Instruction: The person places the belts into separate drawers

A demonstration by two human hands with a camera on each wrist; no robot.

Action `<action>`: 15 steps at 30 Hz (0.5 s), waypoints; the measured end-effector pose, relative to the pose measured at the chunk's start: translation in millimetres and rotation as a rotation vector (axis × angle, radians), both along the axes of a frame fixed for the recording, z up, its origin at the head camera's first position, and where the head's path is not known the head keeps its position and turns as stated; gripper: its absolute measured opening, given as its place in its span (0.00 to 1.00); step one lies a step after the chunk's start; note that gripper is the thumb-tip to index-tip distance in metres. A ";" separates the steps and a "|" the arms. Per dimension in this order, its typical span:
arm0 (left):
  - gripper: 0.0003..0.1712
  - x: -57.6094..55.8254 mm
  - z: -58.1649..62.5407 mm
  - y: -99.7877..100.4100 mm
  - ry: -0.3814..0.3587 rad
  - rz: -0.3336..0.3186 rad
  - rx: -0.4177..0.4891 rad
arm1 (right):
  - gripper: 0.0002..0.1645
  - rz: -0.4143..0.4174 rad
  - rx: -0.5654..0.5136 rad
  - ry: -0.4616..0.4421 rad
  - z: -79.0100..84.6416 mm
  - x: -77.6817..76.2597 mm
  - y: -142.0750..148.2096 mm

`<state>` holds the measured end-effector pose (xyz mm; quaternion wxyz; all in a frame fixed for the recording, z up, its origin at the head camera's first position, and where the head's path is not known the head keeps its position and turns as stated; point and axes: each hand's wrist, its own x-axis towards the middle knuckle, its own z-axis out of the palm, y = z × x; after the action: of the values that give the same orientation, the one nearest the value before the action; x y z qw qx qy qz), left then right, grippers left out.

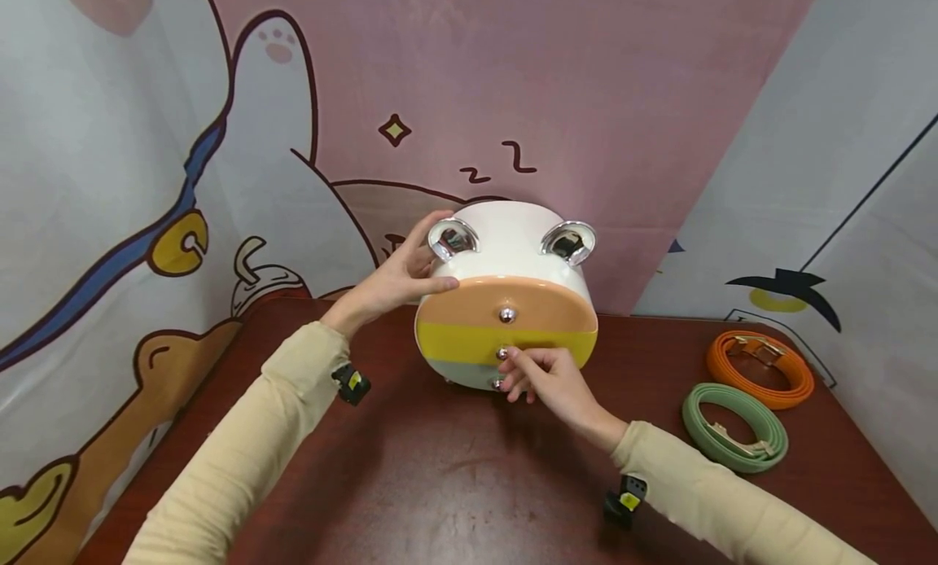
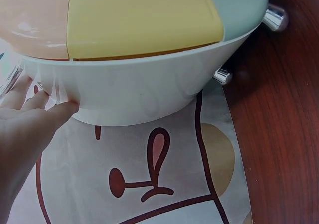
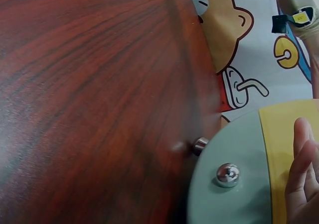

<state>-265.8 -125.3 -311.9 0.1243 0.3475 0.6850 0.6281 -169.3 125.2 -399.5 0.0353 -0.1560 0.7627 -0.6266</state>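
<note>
A white drawer box [image 1: 510, 239] with two silver eye-shaped parts on top stands at the back of the table. Its front has an orange drawer [image 1: 469, 303], a yellow drawer [image 2: 142, 20] and a pale green drawer [image 3: 239, 149], with round silver knobs. A thin gap shows along the yellow drawer's edge in the left wrist view. My left hand [image 1: 399, 276] rests on the box's upper left side, thumb near the front rim. With thumb and forefinger, my right hand [image 1: 553, 382] pinches the yellow drawer's knob [image 1: 502, 352]; the right wrist view hides that knob behind the fingers.
An orange rolled belt [image 1: 795, 386] and a green rolled belt [image 1: 773, 459] lie at the right of the dark red wooden table [image 1: 440, 492]. Behind the box hangs a cartoon-printed cloth [image 1: 586, 85]. Small silver feet [image 2: 223, 76] support the box.
</note>
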 end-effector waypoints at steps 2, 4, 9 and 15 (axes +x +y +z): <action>0.51 0.3 0.5 0.0 0.003 0.000 -0.001 | 0.24 0.003 -0.001 -0.014 -2.7 -0.1 0.1; 0.51 0.4 0.8 -0.2 0.004 0.002 -0.004 | 0.25 0.008 -0.003 -0.038 -5.5 -0.5 0.0; 0.51 1.2 1.2 -0.5 -0.006 0.003 -0.009 | 0.27 0.013 -0.007 -0.086 -10.5 -1.2 -1.3; 0.51 1.5 1.2 0.1 -0.014 0.008 -0.011 | 0.27 0.015 -0.019 -0.097 -13.1 -3.9 -3.0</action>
<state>-264.4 -125.2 -310.7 0.1285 0.3396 0.6889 0.6274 -173.2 122.2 -412.6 0.0755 -0.1312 0.7530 -0.6404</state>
